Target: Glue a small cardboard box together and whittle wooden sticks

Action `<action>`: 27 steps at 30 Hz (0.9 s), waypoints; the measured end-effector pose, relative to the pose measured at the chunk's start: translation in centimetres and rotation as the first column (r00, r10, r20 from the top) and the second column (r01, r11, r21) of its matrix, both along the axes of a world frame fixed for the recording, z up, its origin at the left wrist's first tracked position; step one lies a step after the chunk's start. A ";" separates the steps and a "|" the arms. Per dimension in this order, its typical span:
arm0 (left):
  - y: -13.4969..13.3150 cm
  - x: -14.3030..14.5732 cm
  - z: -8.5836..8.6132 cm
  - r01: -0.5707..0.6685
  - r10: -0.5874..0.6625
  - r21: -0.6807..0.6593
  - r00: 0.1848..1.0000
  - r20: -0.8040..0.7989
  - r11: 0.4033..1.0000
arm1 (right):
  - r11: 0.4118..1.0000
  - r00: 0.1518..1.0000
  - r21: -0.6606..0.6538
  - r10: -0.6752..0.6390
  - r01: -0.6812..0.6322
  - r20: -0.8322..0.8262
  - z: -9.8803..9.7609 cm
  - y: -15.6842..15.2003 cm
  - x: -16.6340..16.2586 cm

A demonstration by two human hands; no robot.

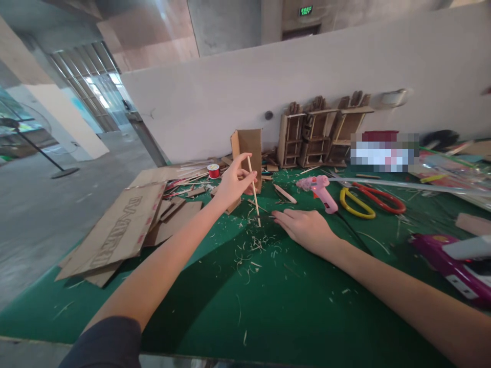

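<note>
My left hand (236, 181) pinches a thin wooden stick (253, 191) near its upper end. The stick stands almost upright, slightly tilted, and its lower tip is at or just above the green tabletop among curled shavings (257, 243). Low over the table, to the right of that tip, my right hand (303, 227) has its fingers drawn together. A small greyish bit shows at its fingertips, too small to name. Behind the left hand stands a folded cardboard piece (251, 140). A pale pink, slender pointed object (284, 194) lies beyond the right hand.
A pink glue gun (324, 194) and scissors with yellow and red handles (358, 204) lie on the right. A purple device (452, 263) sits nearer. Flat cardboard (115, 225) covers the left side. A red spool (214, 171) and cardboard structures (318, 135) stand at the back.
</note>
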State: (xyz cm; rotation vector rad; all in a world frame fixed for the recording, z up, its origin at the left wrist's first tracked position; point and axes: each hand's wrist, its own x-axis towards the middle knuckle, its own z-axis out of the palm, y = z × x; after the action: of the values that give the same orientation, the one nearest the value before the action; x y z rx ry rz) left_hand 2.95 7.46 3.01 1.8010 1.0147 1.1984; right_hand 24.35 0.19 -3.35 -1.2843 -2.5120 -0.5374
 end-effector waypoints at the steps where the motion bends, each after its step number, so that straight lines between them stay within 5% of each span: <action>1: -0.1 0.0 0.0 0.003 -0.003 0.004 1.000 -0.002 1.000 | 1.000 1.000 0.003 -0.024 0.024 -0.010 -0.1 0.0 0.0; 6: 0.0 -0.1 0.2 -0.003 0.003 -0.004 1.000 0.001 1.000 | 0.998 0.999 -0.059 0.006 -0.004 0.036 -0.3 0.1 -0.1; 12: 0.1 -0.2 0.3 -0.004 0.004 -0.020 1.000 0.005 1.000 | 0.997 0.999 0.066 -0.034 0.036 -0.023 0.0 -0.1 -0.1; 17: 0.0 -0.2 0.3 0.010 -0.010 -0.010 1.000 0.000 1.000 | 0.993 0.992 0.057 0.095 -0.100 0.087 0.3 -0.3 -0.1; 22: -0.3 -0.1 0.5 0.022 -0.022 0.003 1.000 -0.009 1.000 | 0.989 0.999 0.149 -0.004 -0.003 0.051 0.2 -0.4 -0.1; 27: -0.3 -0.2 0.7 0.035 -0.035 0.007 0.999 -0.014 0.999 | 0.998 0.997 0.057 -0.009 0.005 0.073 0.7 -0.6 -0.2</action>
State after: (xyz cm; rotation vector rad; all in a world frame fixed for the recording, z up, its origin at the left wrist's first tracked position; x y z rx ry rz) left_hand 2.72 7.17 3.67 1.8273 0.9842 1.1713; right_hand 24.11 -0.38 -2.66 -1.2754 -2.5327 -0.6635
